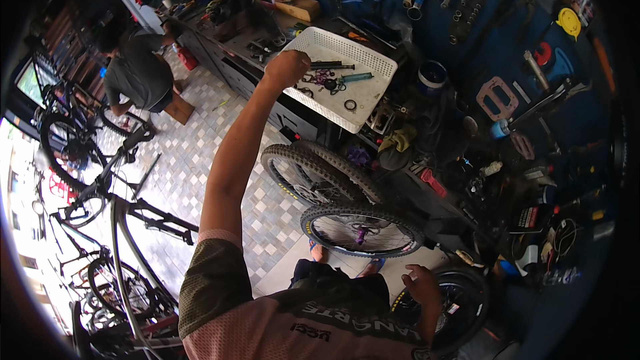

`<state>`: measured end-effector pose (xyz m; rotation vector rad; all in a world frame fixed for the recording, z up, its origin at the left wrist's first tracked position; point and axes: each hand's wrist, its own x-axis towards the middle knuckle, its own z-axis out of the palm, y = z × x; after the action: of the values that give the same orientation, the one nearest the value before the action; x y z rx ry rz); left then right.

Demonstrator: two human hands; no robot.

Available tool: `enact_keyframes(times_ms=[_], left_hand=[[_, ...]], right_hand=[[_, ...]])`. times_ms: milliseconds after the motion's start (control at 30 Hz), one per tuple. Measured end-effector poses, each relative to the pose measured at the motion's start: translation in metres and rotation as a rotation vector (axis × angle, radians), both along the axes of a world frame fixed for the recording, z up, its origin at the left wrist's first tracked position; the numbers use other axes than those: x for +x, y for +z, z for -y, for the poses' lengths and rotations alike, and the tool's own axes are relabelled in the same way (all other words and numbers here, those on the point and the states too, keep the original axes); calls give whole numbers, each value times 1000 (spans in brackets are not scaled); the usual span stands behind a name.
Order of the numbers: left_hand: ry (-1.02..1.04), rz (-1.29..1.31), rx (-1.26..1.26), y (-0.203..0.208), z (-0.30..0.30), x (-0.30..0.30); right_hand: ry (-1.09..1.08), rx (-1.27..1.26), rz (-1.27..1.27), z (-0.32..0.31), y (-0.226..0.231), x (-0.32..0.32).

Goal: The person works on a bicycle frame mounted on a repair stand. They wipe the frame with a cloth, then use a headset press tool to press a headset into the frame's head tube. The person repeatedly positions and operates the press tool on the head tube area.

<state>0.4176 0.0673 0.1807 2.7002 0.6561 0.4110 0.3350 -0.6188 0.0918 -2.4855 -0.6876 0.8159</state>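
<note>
A pink and dark green shirt [267,323] is filling the bottom of the frame, the lens rim cutting it off. Low, right of centre, the right hand [423,285] is hanging with fingers loosely parted, gripping nothing visible and partly covering a black-tyred wheel [470,307]. The left hand [287,69] is reaching into the upper centre, curling at the left end of a white perforated basket [381,60]; its back is hiding the fingertips, so I cannot tell whether it is pinching anything. The basket is resting on a cluttered table [235,39], holding dark rods [333,65], tangled purple parts [323,81], a teal tube [357,77] and a dark ring [350,105]. Below it, a purple-hubbed wheel [361,234] is overlapping other tyres [303,173]. At left, bicycles are washing out in glare; in the upper left, another person [137,70] is bending, the far arm blurring into shadow.
</note>
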Motion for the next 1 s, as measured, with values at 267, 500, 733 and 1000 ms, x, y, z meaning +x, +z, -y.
enact_keyframes(times_ms=[267, 500, 733, 1000], left_hand=[[-69, -540, 192, -8, 8, 48], [-351, -769, 312, -29, 6, 64], [-499, -646, 259, -42, -12, 70], [-591, -261, -158, -36, 51, 89]], right_hand=[[-137, 27, 71, -51, 11, -36], [-287, -72, -32, -39, 7, -70], [-268, -20, 26, -48, 5, -69], [-183, -22, 45, -62, 10, -54]])
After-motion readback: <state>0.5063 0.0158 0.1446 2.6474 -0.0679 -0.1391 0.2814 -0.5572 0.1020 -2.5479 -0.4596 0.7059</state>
